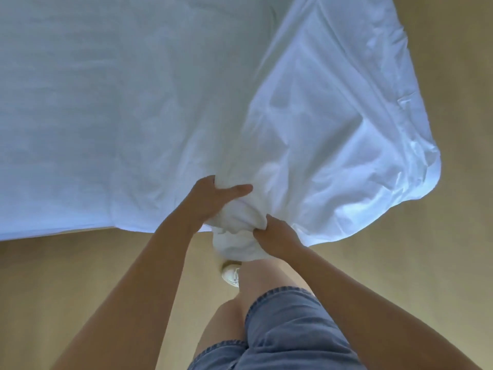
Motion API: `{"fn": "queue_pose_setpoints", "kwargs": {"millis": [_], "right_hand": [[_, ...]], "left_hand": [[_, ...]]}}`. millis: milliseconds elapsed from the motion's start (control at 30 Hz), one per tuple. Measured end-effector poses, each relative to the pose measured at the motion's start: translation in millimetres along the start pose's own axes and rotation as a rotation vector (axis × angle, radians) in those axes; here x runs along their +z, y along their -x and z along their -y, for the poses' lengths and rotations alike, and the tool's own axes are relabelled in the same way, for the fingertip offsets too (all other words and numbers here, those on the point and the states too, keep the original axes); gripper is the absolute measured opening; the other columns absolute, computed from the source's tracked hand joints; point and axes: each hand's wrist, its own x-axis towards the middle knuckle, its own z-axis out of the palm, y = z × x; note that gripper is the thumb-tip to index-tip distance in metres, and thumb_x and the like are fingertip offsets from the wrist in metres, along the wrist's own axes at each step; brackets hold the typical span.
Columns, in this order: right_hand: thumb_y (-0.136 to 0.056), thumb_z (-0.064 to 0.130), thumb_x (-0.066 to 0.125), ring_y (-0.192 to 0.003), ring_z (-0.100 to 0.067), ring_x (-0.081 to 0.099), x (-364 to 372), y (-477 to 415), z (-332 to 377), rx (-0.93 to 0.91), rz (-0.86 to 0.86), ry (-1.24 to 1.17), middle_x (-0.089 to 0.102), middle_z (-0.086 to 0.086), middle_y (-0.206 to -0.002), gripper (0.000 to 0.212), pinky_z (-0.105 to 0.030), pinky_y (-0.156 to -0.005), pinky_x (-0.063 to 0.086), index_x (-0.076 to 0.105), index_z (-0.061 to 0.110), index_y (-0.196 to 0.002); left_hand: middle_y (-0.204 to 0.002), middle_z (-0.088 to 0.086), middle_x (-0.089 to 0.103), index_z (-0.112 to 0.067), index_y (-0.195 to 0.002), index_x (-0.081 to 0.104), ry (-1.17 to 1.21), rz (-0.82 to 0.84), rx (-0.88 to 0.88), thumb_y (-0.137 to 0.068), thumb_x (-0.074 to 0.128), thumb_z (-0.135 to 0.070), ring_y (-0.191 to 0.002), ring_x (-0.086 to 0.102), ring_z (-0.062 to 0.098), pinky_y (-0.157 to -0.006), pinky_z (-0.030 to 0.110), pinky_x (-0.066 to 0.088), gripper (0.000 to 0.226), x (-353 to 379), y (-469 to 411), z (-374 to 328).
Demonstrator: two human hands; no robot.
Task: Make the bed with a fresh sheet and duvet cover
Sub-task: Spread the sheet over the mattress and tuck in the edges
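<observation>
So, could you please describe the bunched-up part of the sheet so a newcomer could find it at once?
Start from the wide white sheet and follow its near edge to the right. The bunch hangs there, gripped between the left hand and the right hand; unlike the flat cloth around it, it is gathered into a tight wad.

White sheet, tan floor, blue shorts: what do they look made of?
White sheet: thin woven fabric, likely cotton or a blend, matte; creases sharply and bunches where the left hand and right hand grip it. Tan floor: smooth, matte, no seams showing; vinyl or laminate, cannot tell which. Blue shorts: denim, by the faded weave and stitched hem.
</observation>
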Motion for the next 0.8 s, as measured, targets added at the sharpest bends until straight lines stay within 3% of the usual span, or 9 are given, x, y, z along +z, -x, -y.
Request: {"fn": "queue_pose_setpoints", "kwargs": {"millis": [133, 300, 433, 500, 567, 633, 700, 767, 800], "right_hand": [[-0.095, 0.019, 0.040, -0.097, -0.027, 0.062, 27.6, 13.3, 34.7, -0.227, -0.042, -0.117, 0.064, -0.010, -0.106, 0.030, -0.038, -0.084, 0.050, 0.053, 0.009, -0.121], [-0.082, 0.027, 0.060, -0.101, -0.020, 0.056, 68.7, 13.6, 39.1, -0.249, -0.130, -0.594, 0.059, -0.004, -0.107, 0.028, -0.035, -0.089, 0.048, 0.055, 0.022, -0.109], [-0.074, 0.050, 0.052, -0.108, -0.010, 0.047, 56.5, -19.9, 40.0, 0.017, -0.482, -0.825, 0.049, 0.007, -0.116, 0.043, -0.030, -0.096, 0.040, 0.047, 0.026, -0.110], [-0.076, 0.061, 0.051, -0.120, -0.015, 0.044, 48.6, -46.2, 48.2, 0.180, -0.359, -0.957, 0.046, 0.003, -0.128, 0.065, -0.035, -0.103, 0.036, 0.043, 0.021, -0.127], [-0.070, 0.077, 0.050, -0.111, -0.020, 0.055, 54.7, -64.1, 64.2, 0.265, -0.090, -1.151, 0.057, -0.004, -0.121, 0.081, -0.035, -0.097, 0.043, 0.048, 0.018, -0.126], [-0.083, 0.075, 0.035, -0.090, -0.016, 0.062, 71.6, -63.9, 87.0, 0.300, 0.165, -1.148, 0.066, -0.003, -0.101, 0.067, -0.025, -0.084, 0.050, 0.058, 0.018, -0.111], [-0.092, 0.066, 0.027, -0.107, -0.018, 0.057, 97.8, -58.5, 114.7, 0.266, 0.351, -1.031, 0.059, -0.002, -0.115, 0.064, -0.028, -0.097, 0.045, 0.051, 0.019, -0.129], [-0.071, 0.086, 0.042, -0.113, -0.023, 0.058, 122.5, -44.5, 138.0, 0.367, 0.334, -0.945, 0.062, 0.001, -0.123, 0.079, -0.043, -0.099, 0.045, 0.052, 0.034, -0.130], [-0.072, 0.083, 0.046, -0.102, -0.022, 0.064, 129.2, -42.1, 147.5, 0.371, 0.303, -0.988, 0.068, 0.002, -0.110, 0.066, -0.043, -0.090, 0.050, 0.061, 0.035, -0.114]], "left_hand": [[-0.093, 0.006, 0.071, -0.016, -0.098, 0.068, 0.084, 0.303, -0.281, -0.075, 0.071, -0.048, -0.091, 0.066, 0.021, -0.088, 0.035, 0.051, 0.039, 13.5, -7.3, 48.3], [-0.063, 0.009, 0.054, -0.009, -0.068, 0.059, 0.193, -0.053, -0.252, -0.083, 0.058, -0.009, -0.054, 0.054, 0.019, -0.053, 0.023, 0.042, 0.015, -10.4, -30.0, 61.0], [-0.079, 0.003, 0.073, -0.011, -0.092, 0.069, 0.244, 0.108, -0.250, -0.091, 0.058, -0.031, -0.079, 0.067, 0.023, -0.065, 0.027, 0.050, 0.023, -44.9, -25.4, 50.6], [-0.096, -0.001, 0.074, -0.020, -0.101, 0.070, 0.203, 0.298, -0.270, -0.075, 0.060, -0.056, -0.095, 0.068, 0.019, -0.081, 0.032, 0.051, 0.046, -59.6, -21.4, 38.1], [-0.098, 0.003, 0.074, -0.018, -0.096, 0.072, 0.103, 0.377, -0.282, -0.070, 0.064, -0.054, -0.095, 0.069, 0.020, -0.086, 0.033, 0.051, 0.045, -73.3, -20.1, 25.7], [-0.090, 0.011, 0.074, -0.008, -0.089, 0.074, -0.062, 0.290, -0.262, -0.068, 0.077, -0.042, -0.089, 0.069, 0.028, -0.081, 0.036, 0.051, 0.040, -86.5, -26.9, 19.7], [-0.077, 0.013, 0.069, 0.000, -0.087, 0.071, -0.200, 0.101, -0.229, -0.064, 0.081, -0.036, -0.070, 0.066, 0.028, -0.064, 0.031, 0.049, 0.044, -101.8, -40.7, 25.6], [-0.084, 0.010, 0.065, -0.002, -0.095, 0.065, -0.347, -0.031, -0.178, -0.066, 0.082, -0.034, -0.070, 0.063, 0.024, -0.061, 0.029, 0.049, 0.046, -117.4, -51.7, 37.2], [-0.093, 0.008, 0.065, -0.004, -0.103, 0.062, -0.475, -0.047, -0.179, -0.063, 0.083, -0.039, -0.079, 0.064, 0.024, -0.067, 0.033, 0.051, 0.057, -124.4, -53.7, 42.4]]}}
